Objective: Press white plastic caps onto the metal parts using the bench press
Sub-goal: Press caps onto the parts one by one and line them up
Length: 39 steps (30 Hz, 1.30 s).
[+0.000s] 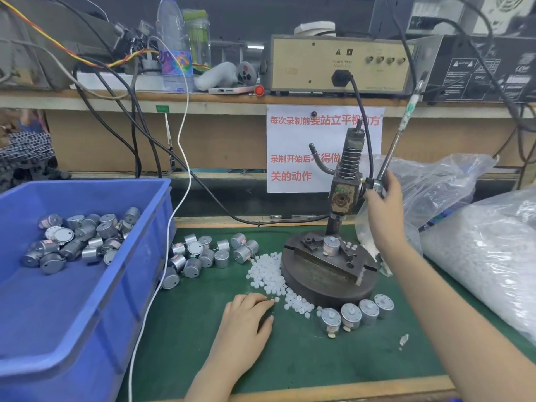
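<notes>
The right hand (383,204) wraps its fingers and thumb round the lower end of the lever (397,140) of the press (345,195). The lever stands raised and leans away to the right. One seated part (331,245) stands upright in the fixture (319,274) under the ram. Whether a cap already sits on its shaft is too small to tell. The left hand (246,317) lies palm down on the mat (290,358), fingers loosely curled, with the tips at the near edge of the caps (268,275) strewn against the press base. Whether it pinches one cannot be told. The step in hand looks like the press stroke, with the left hand readying the next cap. To do it well, the person should check that a cap sits square on the shaft before pulling. The pull should be one smooth, steady draw, since a jerk could tilt the cap or seat it crooked. The grip is low on the lever, near the pivot, and a hold higher up would likely give more leverage and finer control. The left hand should stay out from under the ram until the lever is back up. Four capped parts (356,313) stand in a row before the base, a likely place for this one afterwards. The loose parts (203,253) beside the bin (87,314) appear to be the waiting stock.
</notes>
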Available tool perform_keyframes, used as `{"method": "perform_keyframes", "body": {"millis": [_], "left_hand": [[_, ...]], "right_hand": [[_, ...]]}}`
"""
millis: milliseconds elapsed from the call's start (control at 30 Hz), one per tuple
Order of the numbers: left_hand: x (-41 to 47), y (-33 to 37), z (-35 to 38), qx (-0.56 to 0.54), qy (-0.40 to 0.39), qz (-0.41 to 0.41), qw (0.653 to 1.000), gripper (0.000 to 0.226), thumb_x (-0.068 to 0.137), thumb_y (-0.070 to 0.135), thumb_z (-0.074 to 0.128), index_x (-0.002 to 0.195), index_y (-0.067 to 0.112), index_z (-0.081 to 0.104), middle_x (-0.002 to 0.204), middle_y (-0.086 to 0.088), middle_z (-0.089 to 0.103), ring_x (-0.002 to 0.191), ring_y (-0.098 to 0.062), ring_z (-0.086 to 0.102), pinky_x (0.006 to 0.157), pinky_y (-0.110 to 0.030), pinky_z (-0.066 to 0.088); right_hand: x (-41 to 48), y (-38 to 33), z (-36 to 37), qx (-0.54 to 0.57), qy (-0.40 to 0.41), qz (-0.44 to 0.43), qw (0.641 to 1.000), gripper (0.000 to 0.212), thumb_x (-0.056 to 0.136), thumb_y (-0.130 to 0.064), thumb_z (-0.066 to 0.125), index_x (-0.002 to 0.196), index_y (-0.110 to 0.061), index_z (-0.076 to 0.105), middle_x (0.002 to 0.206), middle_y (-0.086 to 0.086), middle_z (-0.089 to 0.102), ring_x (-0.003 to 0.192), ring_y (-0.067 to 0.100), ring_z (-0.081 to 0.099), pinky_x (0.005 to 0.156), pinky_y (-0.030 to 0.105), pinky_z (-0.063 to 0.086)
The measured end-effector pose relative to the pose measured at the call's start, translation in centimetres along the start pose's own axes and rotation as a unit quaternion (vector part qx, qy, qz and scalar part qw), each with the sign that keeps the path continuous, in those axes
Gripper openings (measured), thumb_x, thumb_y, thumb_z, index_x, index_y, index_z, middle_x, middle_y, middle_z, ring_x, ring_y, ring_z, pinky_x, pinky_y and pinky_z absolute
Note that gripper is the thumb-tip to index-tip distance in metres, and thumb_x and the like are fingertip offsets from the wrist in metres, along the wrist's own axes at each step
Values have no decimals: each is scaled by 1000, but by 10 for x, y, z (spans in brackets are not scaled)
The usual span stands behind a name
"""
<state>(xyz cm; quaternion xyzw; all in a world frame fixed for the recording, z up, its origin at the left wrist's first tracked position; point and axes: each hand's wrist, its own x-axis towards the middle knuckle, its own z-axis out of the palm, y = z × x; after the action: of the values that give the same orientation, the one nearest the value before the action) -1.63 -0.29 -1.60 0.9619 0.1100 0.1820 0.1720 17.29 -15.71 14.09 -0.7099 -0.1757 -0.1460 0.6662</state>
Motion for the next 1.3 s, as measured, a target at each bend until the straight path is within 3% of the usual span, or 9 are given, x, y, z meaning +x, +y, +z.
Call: {"method": "perform_keyframes", "body": {"millis": [100,167,300,400,600,700,833,967,1300], "left_hand": [[0,-1,0,-30,13,-8,999,34,95,40,42,127,35,51,118,24,43,110,-1,32,89,-9,15],[0,-1,-1,-47,24,-9,999,31,93,38,46,122,33,55,112,23,45,105,0,33,90,-9,17],[-1,-1,-2,-69,42,-11,997,26,92,33,51,115,29,60,108,19,49,98,-1,35,91,-11,22],[-1,0,-2,-82,53,-11,995,22,91,30,53,110,26,63,105,18,51,94,-1,34,88,-11,22],[0,-2,-2,-83,70,-24,994,20,91,24,54,107,23,65,99,15,49,94,-4,36,87,-11,25],[0,0,-3,-42,75,-31,996,20,92,27,52,108,22,64,99,9,50,98,-12,40,87,-17,27],[-1,1,-5,-25,76,-38,996,21,91,28,53,110,22,61,102,6,53,99,-15,43,89,-20,29],[0,0,-5,-24,81,-45,995,15,92,27,54,100,19,63,98,5,54,96,-16,44,87,-20,31],[2,-1,-3,7,83,-55,995,16,94,27,48,101,21,61,100,6,54,96,-15,45,87,-21,32]], "right_hand": [[25,-21,-3,74,12,49,996,55,88,-6,44,141,-15,32,107,-18,49,84,-10,50,74,13,43],[38,-28,-7,125,12,90,988,50,89,-9,46,138,-11,35,116,-5,50,96,6,48,80,19,41],[22,-20,-9,84,15,23,996,7,89,-10,49,94,-15,47,80,-6,46,68,-2,43,65,13,37],[6,-9,-11,41,6,-28,999,16,87,-15,52,74,-20,45,74,-4,44,67,3,42,67,18,36],[0,-11,-4,37,49,-52,997,18,88,-11,49,77,-25,46,85,0,48,80,15,45,77,32,39],[-15,3,-8,18,35,-72,997,30,87,-7,49,112,-24,49,117,-4,48,107,5,49,92,14,40],[-35,43,-7,-160,23,5,987,48,87,-10,48,135,-7,40,139,11,37,126,19,36,99,23,28],[-42,68,6,-268,-150,57,950,52,91,-26,53,136,-4,41,140,14,37,129,25,36,104,33,27],[-54,65,14,-403,-182,-91,892,38,84,-33,65,115,-10,60,117,7,57,112,25,44,93,32,33]]}}
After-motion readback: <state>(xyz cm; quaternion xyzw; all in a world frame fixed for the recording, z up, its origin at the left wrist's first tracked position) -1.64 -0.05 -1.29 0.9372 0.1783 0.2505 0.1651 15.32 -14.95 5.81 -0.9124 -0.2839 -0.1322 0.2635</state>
